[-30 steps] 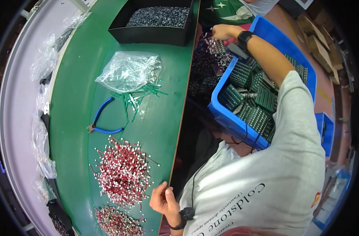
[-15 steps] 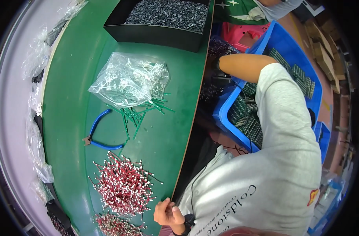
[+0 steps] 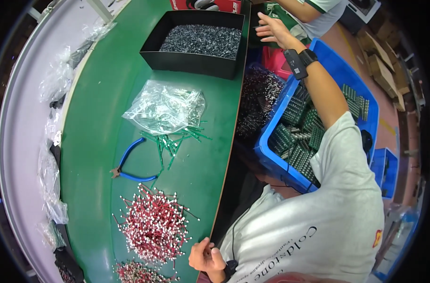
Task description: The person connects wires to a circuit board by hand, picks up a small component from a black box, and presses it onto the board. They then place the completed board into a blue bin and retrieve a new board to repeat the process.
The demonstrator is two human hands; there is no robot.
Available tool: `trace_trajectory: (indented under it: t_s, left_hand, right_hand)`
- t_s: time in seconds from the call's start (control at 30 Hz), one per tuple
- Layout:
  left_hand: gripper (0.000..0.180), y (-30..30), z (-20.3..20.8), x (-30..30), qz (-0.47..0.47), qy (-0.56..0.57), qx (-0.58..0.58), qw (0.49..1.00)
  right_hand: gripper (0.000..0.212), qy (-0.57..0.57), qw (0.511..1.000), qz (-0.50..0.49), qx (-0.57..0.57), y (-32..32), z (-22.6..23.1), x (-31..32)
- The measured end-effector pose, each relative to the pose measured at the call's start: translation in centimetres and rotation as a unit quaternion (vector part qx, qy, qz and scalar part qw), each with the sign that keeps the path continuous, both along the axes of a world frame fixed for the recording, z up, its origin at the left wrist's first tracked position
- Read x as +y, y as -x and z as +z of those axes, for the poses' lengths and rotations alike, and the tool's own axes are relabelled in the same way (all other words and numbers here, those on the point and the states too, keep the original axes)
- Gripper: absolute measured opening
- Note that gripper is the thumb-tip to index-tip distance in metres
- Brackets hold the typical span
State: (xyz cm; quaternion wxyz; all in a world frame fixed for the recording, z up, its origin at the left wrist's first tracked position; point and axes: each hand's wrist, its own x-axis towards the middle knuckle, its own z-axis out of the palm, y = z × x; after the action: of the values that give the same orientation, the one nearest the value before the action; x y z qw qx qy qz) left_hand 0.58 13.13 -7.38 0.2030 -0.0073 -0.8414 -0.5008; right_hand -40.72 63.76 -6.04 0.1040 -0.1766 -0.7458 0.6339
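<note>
My right hand is raised past the far corner of the blue bin, fingers spread and holding nothing. A dark device is strapped on that wrist. My left hand hovers at the table's edge, loosely curled, thumb apart from the fingers, with nothing visible in it. Nearest to it lies a heap of short red wires with white ends. Below that is a second wire heap, partly cut off by the picture's lower edge. Green circuit boards fill the bin.
Blue-handled cutters rest on the green table, near green strips and a clear plastic bag. Farther back stands a black box of small dark pieces. Another person is beyond the bin.
My right arm has swung up and away from the dark pile beside the bin, and its hand now shows. The view has shifted slightly. My left hand stays by the table edge.
</note>
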Motion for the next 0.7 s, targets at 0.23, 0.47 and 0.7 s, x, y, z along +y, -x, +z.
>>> trace_trajectory:
  t_s: [0.23,0.47,0.7]
  left_hand:
    - [0.018,-0.6,0.4,-0.9,0.0,-0.027,-0.014,1.0]
    - [0.019,-0.1,0.8,-0.1,-0.022,0.023,0.016,0.999]
    - [0.017,-0.6,0.0,-1.0,-0.006,-0.01,0.008,1.0]
  right_hand:
    - [0.072,-0.168,0.982,0.048,-0.066,-0.6,3.7,-10.3]
    - [0.021,-0.009,0.996,0.081,-0.02,0.2,2.3,-8.2]
    - [0.009,0.013,0.996,0.071,0.059,-4.0,4.8,-11.1]
